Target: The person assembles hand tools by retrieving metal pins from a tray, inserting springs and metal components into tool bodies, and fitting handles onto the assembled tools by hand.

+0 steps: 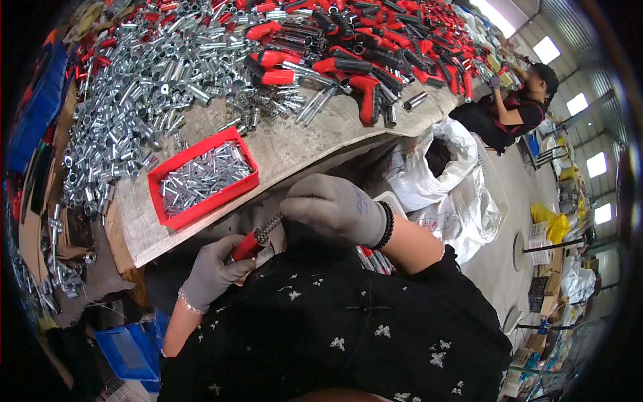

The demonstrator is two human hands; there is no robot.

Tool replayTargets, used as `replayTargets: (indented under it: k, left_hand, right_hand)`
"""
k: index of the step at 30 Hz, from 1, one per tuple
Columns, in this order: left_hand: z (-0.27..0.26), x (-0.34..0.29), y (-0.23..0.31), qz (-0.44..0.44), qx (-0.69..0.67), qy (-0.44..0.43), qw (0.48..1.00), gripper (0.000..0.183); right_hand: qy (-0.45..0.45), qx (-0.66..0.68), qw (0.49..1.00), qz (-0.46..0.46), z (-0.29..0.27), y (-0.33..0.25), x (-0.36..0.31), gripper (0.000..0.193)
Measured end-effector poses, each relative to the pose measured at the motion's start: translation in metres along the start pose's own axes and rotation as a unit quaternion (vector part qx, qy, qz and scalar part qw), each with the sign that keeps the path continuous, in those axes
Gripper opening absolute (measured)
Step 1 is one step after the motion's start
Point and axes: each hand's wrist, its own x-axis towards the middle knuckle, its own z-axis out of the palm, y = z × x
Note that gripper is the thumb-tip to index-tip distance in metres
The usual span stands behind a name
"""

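Observation:
In my gloved left hand (216, 269) is a red tool handle (246, 247), its open metal end tilted up toward the right. My gloved right hand (338, 209) is closed around the upper part of a coil spring (272, 223). The spring's lower end meets the mouth of the handle; how far it sits inside I cannot tell. Just beyond both hands, at the table's near edge, stands a red tray (214, 201) filled with small metal pins (204, 171).
A worktable (301, 144) carries a heap of short metal tubes (144, 74) at left and a pile of red and black handles (365, 87) at right. White sacks (462, 201) stand to my right, a blue crate (130, 352) low left. A co-worker (519, 110) sits far right.

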Motion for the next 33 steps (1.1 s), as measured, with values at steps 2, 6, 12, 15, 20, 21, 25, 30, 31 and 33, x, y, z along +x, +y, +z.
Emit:
replayTargets:
  k: [2, 6, 12, 15, 20, 21, 25, 30, 31, 33]
  left_hand:
    - [-0.002, 0.002, -0.004, 0.014, -0.009, -0.055, 0.998, 0.033]
    - [0.003, 0.004, -0.005, 0.006, -0.01, -0.067, 0.998, 0.034]
    - [0.022, 0.008, 0.019, -0.02, 0.068, 0.026, 0.997, 0.036]
    - [0.02, 0.011, 0.002, 0.059, 0.138, 0.078, 0.986, 0.039]
    - [0.015, 0.008, -0.052, 0.211, 0.147, 0.168, 0.952, 0.041]
    - [0.015, 0.007, -0.042, 0.212, 0.146, 0.164, 0.952, 0.041]
    - [0.013, -0.004, -0.026, 0.004, -0.023, 0.12, 0.992, 0.042]
    - [0.0, -0.021, -0.056, 0.006, -0.132, 0.108, 0.985, 0.042]
    - [0.001, -0.02, -0.056, 0.013, -0.134, 0.097, 0.986, 0.042]
    - [0.003, -0.024, -0.055, 0.025, -0.046, 0.165, 0.985, 0.039]
  right_hand:
    - [-0.044, -0.03, 0.996, -0.075, -0.006, -0.002, -0.001, 0.029]
    - [-0.102, 0.025, 0.993, -0.049, -0.009, -0.017, -0.006, 0.033]
    - [-0.004, 0.144, 0.941, 0.307, 0.029, -0.014, -0.016, 0.017]
    - [-0.029, 0.15, 0.96, 0.236, 0.024, 0.011, -0.01, 0.021]
    - [0.247, -0.46, 0.774, 0.359, -0.055, 0.142, 0.009, 0.05]
    - [0.224, -0.438, 0.751, 0.441, -0.07, 0.169, -0.005, 0.05]
    - [0.234, -0.355, 0.771, 0.475, -0.102, 0.216, -0.039, 0.046]
    - [0.206, -0.352, 0.755, 0.513, -0.072, 0.179, -0.034, 0.058]
    - [0.242, -0.361, 0.761, 0.482, -0.066, 0.191, -0.044, 0.064]
    - [0.249, -0.304, 0.746, 0.537, -0.055, 0.186, -0.029, 0.073]
